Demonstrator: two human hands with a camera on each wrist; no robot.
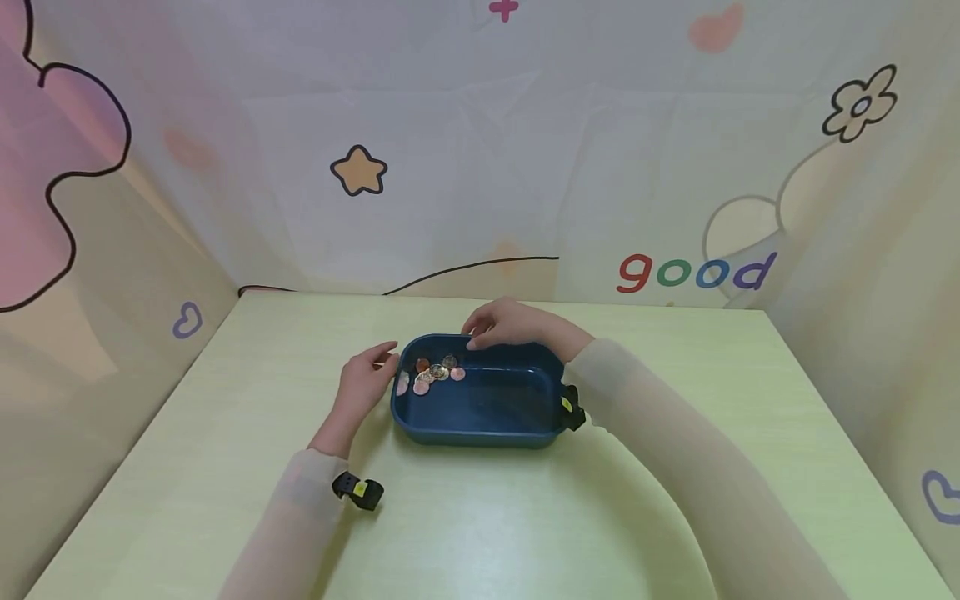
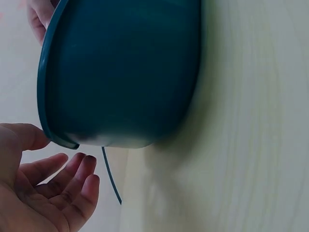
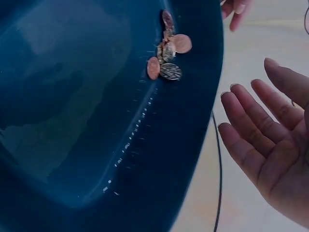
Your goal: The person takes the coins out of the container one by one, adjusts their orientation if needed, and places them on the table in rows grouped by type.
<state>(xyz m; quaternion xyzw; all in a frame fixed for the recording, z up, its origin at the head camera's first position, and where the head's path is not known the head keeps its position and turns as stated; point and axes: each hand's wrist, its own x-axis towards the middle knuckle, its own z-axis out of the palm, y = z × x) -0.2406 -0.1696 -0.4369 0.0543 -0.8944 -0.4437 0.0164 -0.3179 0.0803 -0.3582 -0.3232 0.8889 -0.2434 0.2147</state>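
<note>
A dark blue plastic tray (image 1: 480, 438) with rounded corners stands on the table. Several copper- and silver-coloured coins (image 1: 438, 372) lie together inside, toward its left end. My left hand (image 1: 363, 385) is at the left end; in the left wrist view its thumb (image 2: 33, 137) touches the rim while the loosely bent fingers (image 2: 79, 186) stay off the wall. Over at the far side is my right hand (image 1: 513, 323). The right wrist view has its fingers (image 3: 258, 123) spread and fairly straight outside the rim, holding nothing; the coins (image 3: 169, 50) show across the tray.
The pale yellow-green table (image 1: 480, 525) spreads around the tray. A printed cloth backdrop (image 1: 465, 183) rises behind its far edge and along both sides. Each wrist wears a black strap, the left strap (image 1: 358, 490) hanging near the table.
</note>
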